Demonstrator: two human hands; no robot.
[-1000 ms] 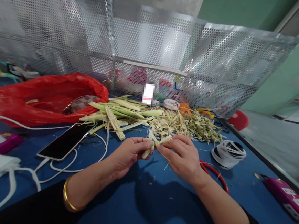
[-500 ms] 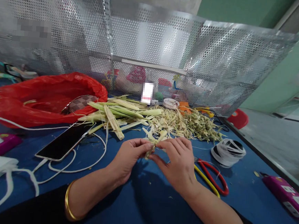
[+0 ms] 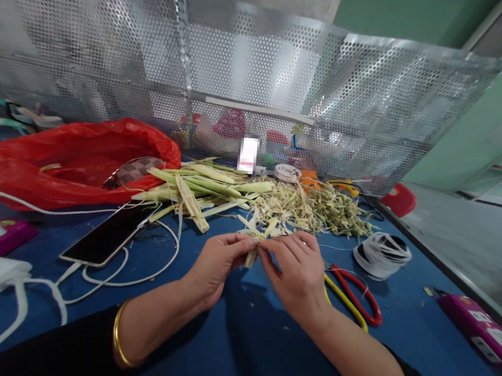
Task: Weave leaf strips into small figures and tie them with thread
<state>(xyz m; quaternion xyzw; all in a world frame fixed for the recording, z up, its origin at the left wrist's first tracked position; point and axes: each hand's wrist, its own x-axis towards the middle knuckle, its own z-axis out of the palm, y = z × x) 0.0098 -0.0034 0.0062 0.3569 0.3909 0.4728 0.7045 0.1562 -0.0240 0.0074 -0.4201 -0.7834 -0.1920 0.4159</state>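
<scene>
I've got a phone [image 3: 110,235] lying face-up on my left, white cable [image 3: 69,271] plugged in, right by a floppy red plastic bag [image 3: 21,178]. Silvery perforated sheeting [image 3: 256,61] spans the back, and there's a purple bar [image 3: 462,313] way off right.

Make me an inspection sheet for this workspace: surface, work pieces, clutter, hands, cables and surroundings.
Surface: blue tabletop, small scraps scattered about.
Work pieces: pale husk piece at the fingers; long husks and dried bits heaped behind.
Clutter: red bag, phone, tool with red and yellow handles, white-strand bundle.
Hands: left hand pinches the husk piece; right hand is against it, grip unclear.
Cables: white cable plugged into the phone, looping toward the husks.
Surroundings: perforated screen behind, green wall beyond.
</scene>
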